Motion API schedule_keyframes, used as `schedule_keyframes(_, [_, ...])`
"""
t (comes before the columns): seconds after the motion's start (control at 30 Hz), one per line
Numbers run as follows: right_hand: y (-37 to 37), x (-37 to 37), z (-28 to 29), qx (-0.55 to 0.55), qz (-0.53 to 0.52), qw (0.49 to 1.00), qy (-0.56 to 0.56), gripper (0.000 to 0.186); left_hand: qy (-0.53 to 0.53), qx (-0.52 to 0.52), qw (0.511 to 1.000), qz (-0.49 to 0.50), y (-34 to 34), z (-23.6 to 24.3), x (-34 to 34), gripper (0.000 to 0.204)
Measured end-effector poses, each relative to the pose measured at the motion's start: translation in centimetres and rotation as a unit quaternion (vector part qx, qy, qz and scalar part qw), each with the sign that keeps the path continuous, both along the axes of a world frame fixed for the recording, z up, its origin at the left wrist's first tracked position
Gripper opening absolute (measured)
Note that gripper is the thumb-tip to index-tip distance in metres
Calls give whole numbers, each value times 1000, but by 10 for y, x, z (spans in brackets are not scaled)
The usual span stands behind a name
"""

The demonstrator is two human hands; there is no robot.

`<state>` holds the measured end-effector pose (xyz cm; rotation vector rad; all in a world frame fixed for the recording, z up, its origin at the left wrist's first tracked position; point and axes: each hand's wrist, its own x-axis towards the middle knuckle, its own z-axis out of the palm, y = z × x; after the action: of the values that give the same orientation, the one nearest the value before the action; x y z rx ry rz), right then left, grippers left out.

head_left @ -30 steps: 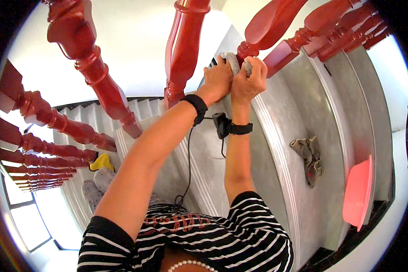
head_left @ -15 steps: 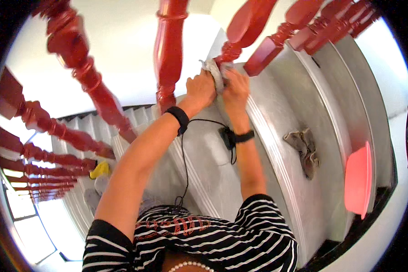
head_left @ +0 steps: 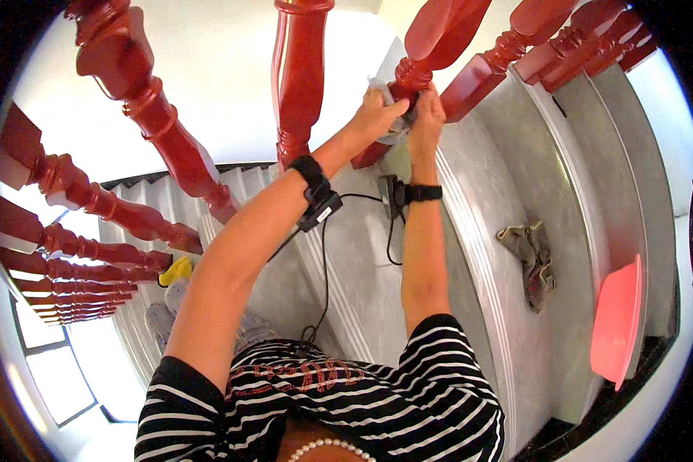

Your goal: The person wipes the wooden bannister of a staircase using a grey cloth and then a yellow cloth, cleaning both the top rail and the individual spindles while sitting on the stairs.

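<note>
A grey cloth [head_left: 397, 132] is wrapped around the lower part of a glossy red baluster [head_left: 414, 73] on the stairs. My left hand [head_left: 377, 115] grips the cloth on the baluster's left side, thumb towards the post. On the other side my right hand [head_left: 427, 123] is closed on the cloth, its fingertips partly hidden by the post. Both wrists wear black straps with small dark devices, joined to a black cable [head_left: 325, 277] that runs down to my waist.
More red balusters [head_left: 299, 77] line the left and far side. Grey steps [head_left: 477, 208] curve away to the right. A dirty pair of grey work gloves [head_left: 533, 266] lies on one tread, with a pink basin [head_left: 617, 323] further right. Something yellow [head_left: 177, 271] sits at left.
Both hands have shifted slightly up and right in the view with the cloth. My left hand has turned, so its thumb and the wrist device now show.
</note>
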<state>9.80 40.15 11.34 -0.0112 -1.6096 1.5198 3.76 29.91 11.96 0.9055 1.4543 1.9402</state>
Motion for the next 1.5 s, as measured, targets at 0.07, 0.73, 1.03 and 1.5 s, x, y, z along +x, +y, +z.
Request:
schedule_keyframes(0.07, [-2, -26, -17, -16, 8, 1000, 3, 36, 175, -19, 972, 158, 14, -29, -15, 56])
schedule_keyframes(0.73, [-22, -9, -103, 33, -122, 991, -54, 48, 227, -181, 944, 154, 11, -145, -17, 76])
schedule_keyframes(1.03, [-58, 7, -177, 157, -232, 934, -220, 63, 412, -465, 775, 116, -29, -198, -6, 73])
schedule_keyframes(1.5, [-80, 38, -176, 392, -143, 828, -374, 27, 405, -394, 825, -3, -87, -161, 23, 29])
